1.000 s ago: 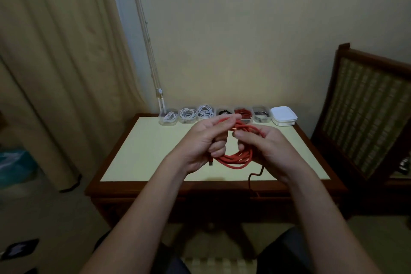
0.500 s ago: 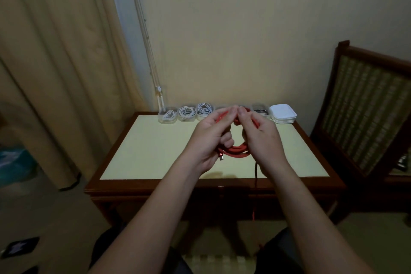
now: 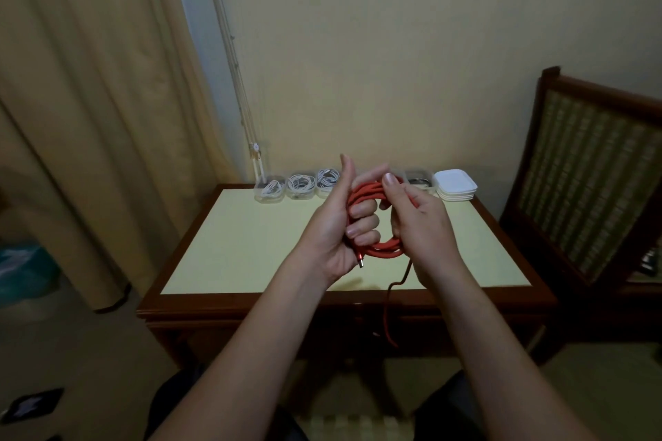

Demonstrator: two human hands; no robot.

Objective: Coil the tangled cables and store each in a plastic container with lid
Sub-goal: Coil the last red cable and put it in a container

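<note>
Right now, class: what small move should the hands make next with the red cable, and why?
Probably the right hand winds another loop onto the red coil: the left hand grips it, yet a loose tail hangs past the table edge.

Exposure: dim overall, with a warm yellow-brown cast.
Light source: out of frame. The plain cream wall (image 3: pixel 412 64) is the brightest field, and brightness falls off toward the lower corners.
Shadows: a soft dark patch lies on the pale yellow, wood-framed table top (image 3: pixel 250 254), below the left hand (image 3: pixel 336 236) and right hand (image 3: pixel 426 229). The floor and the space under the table are near black.
Colour: the orange-red coiled cable (image 3: pixel 379 251) is the one saturated tone.
Sharpness: the clear plastic containers of pale cables (image 3: pixel 301 186) at the far edge are soft, their detail smeared.
Distortion: the beige curtain (image 3: pixel 89 118) and dark wooden cane-backed chair (image 3: pixel 591 172) lean and bow at the frame edges.
</note>
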